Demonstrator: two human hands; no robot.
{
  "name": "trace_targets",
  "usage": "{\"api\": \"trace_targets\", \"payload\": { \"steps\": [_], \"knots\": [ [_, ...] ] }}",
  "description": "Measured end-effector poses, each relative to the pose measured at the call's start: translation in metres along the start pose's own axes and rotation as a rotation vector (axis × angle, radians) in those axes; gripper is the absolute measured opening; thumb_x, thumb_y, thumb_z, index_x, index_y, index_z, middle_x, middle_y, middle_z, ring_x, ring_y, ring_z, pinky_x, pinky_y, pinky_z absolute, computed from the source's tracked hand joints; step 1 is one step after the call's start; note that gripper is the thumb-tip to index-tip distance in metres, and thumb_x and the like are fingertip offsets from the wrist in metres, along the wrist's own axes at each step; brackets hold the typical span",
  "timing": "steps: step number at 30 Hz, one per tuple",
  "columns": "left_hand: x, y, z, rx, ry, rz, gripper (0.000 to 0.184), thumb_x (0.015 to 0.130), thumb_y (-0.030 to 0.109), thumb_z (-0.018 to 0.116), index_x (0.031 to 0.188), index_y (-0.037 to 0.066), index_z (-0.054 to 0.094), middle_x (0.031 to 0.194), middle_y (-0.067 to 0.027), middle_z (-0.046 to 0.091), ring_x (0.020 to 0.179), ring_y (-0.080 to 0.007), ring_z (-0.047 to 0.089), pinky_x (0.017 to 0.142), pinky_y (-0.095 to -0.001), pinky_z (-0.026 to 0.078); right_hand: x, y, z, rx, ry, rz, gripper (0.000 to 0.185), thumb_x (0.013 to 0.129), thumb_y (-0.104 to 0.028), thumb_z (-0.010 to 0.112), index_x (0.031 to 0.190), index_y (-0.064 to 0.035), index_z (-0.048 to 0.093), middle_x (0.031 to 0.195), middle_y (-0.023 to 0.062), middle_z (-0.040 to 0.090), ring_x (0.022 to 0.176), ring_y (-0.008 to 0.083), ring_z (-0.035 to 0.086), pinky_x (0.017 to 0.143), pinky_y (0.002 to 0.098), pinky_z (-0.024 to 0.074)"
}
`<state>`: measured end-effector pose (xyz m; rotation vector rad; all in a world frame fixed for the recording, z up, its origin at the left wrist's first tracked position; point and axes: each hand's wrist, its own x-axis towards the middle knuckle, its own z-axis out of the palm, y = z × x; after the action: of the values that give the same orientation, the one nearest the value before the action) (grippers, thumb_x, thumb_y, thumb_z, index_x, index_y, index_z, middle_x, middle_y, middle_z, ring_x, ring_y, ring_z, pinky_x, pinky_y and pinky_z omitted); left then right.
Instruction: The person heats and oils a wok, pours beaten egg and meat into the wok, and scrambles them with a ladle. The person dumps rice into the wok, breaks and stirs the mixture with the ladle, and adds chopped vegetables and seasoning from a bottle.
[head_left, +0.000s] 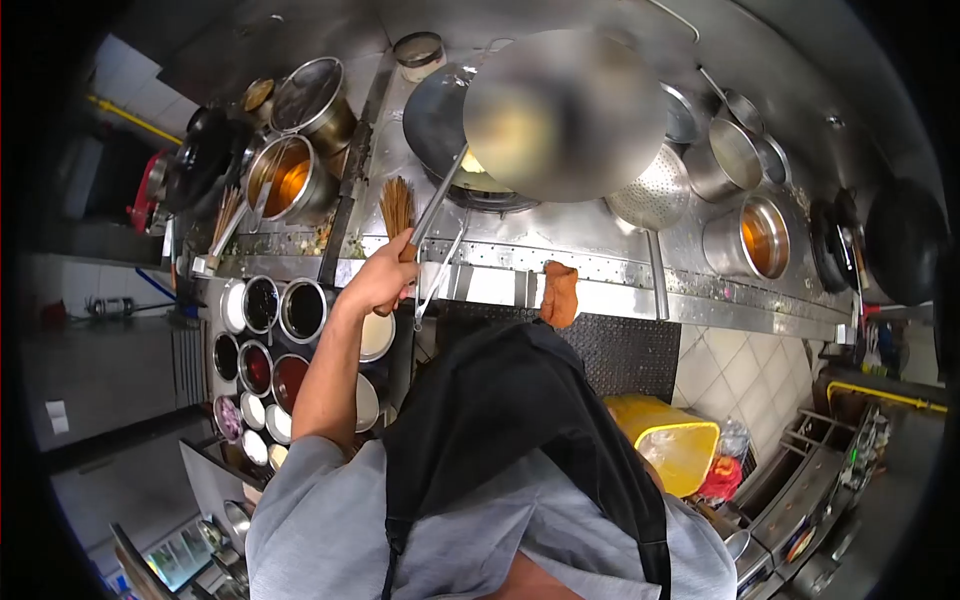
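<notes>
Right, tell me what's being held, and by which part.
The left hand grips a long, straight, silver metal utensil by its near handle end. The right hand isn't visible, so I can't tell there.

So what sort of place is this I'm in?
Most likely a restaurant kitchen: there's a wok, a big perforated strainer and clustered tubs of what look like sauces.
</notes>
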<state>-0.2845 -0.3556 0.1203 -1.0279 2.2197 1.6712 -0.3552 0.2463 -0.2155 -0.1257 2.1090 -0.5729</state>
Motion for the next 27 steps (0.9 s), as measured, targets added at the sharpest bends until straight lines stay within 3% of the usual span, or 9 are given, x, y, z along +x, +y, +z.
{"api": "trace_targets", "payload": {
  "steps": [3, 9, 12, 17, 19, 21, 23, 26, 27],
  "knots": [
    [0.034, -0.009, -0.01, -0.193, -0.117, 0.006, 0.074, 0.087, 0.008, 0.06, 0.155, 0.005, 0.029, 0.067, -0.0027, 0.053, 0.048, -0.0113, 0.048, 0.04, -0.0281, 0.04, -0.004, -0.028, 0.016, -0.011, -0.011, -0.043, 0.026, 0.094, -0.021, 0.054, 0.108, -0.0042, 0.068, 0.093, 0.0111, 0.072, 0.084, 0.023, 0.07, 0.077, 0.0345, 0.0547],
    [0.099, -0.022, 0.011, -0.061, 0.067, 0.091, 0.071, 0.091, 0.008, 0.059, 0.155, 0.008, 0.028, 0.065, -0.005, 0.054, 0.049, -0.015, 0.05, 0.043, -0.0336, 0.041, -0.045, -0.113, 0.005, -0.097, -0.001, -0.075, 0.027, 0.093, -0.018, 0.056, 0.112, -0.0032, 0.068, 0.094, 0.0111, 0.072, 0.085, 0.0221, 0.07, 0.078, 0.0338, 0.0556],
    [0.074, -0.033, 0.006, 0.037, 0.111, 0.252, 0.072, 0.091, 0.008, 0.06, 0.155, 0.006, 0.028, 0.065, -0.0057, 0.055, 0.049, -0.0158, 0.051, 0.044, -0.0342, 0.041, -0.013, -0.084, 0.013, 0.418, 0.086, 0.143, 0.031, 0.09, -0.023, 0.063, 0.112, -0.0016, 0.068, 0.1, 0.0132, 0.073, 0.093, 0.0221, 0.07, 0.084, 0.035, 0.0537],
    [0.015, -0.008, -0.005, -0.041, -0.049, -0.005, 0.071, 0.09, 0.008, 0.061, 0.154, 0.004, 0.031, 0.077, -0.0052, 0.057, 0.053, -0.0112, 0.051, 0.048, -0.0283, 0.043, 0.032, -0.007, 0.062, 0.395, 0.143, -0.012, 0.046, 0.089, -0.036, 0.066, 0.12, -0.0023, 0.065, 0.108, 0.0153, 0.072, 0.102, 0.0301, 0.068, 0.089, 0.0373, 0.0517],
    [0.052, -0.023, -0.001, -0.091, -0.1, 0.098, 0.072, 0.09, 0.008, 0.061, 0.155, 0.004, 0.03, 0.077, -0.0051, 0.057, 0.053, -0.0114, 0.051, 0.048, -0.0285, 0.043, 0.1, 0.086, 0.115, 0.217, 0.063, -0.11, 0.052, 0.088, -0.041, 0.066, 0.125, -0.0045, 0.064, 0.112, 0.0156, 0.072, 0.106, 0.0325, 0.067, 0.091, 0.0378, 0.0509],
    [0.08, -0.025, 0.002, -0.066, -0.047, 0.128, 0.073, 0.09, 0.008, 0.061, 0.155, 0.003, 0.029, 0.078, -0.0055, 0.057, 0.054, -0.0118, 0.052, 0.049, -0.0286, 0.044, 0.113, 0.102, 0.113, -0.155, 0.167, -0.695, 0.051, 0.09, -0.04, 0.064, 0.127, -0.005, 0.063, 0.111, 0.016, 0.072, 0.105, 0.033, 0.067, 0.092, 0.0383, 0.051],
    [0.1, -0.007, 0.019, 0.039, 0.085, 0.108, 0.073, 0.089, 0.007, 0.06, 0.155, 0.003, 0.028, 0.079, -0.0062, 0.057, 0.055, -0.0122, 0.053, 0.049, -0.0285, 0.044, 0.135, 0.121, 0.113, -0.106, 0.21, -0.763, 0.048, 0.092, -0.036, 0.062, 0.129, -0.0056, 0.061, 0.108, 0.0155, 0.072, 0.101, 0.0332, 0.068, 0.091, 0.039, 0.0516],
    [0.103, -0.057, 0.017, 0.265, 0.269, 0.32, 0.069, 0.09, 0.007, 0.058, 0.154, 0.005, 0.03, 0.089, -0.0181, 0.069, 0.066, -0.0224, 0.064, 0.06, -0.036, 0.051, 0.028, -0.046, 0.021, 0.279, 0.144, -0.046, 0.038, 0.094, -0.028, 0.058, 0.125, -0.0059, 0.063, 0.102, 0.0129, 0.072, 0.091, 0.0304, 0.068, 0.084, 0.0383, 0.0535],
    [0.068, -0.038, 0.009, 0.231, 0.188, 0.173, 0.069, 0.09, 0.008, 0.057, 0.153, 0.005, 0.03, 0.103, -0.0239, 0.07, 0.078, -0.0255, 0.068, 0.068, -0.0358, 0.053, 0.01, -0.081, 0.004, 0.353, 0.147, 0.038, 0.035, 0.095, -0.025, 0.057, 0.123, -0.006, 0.064, 0.099, 0.012, 0.072, 0.087, 0.0294, 0.068, 0.082, 0.0381, 0.0541]
  ]
}}
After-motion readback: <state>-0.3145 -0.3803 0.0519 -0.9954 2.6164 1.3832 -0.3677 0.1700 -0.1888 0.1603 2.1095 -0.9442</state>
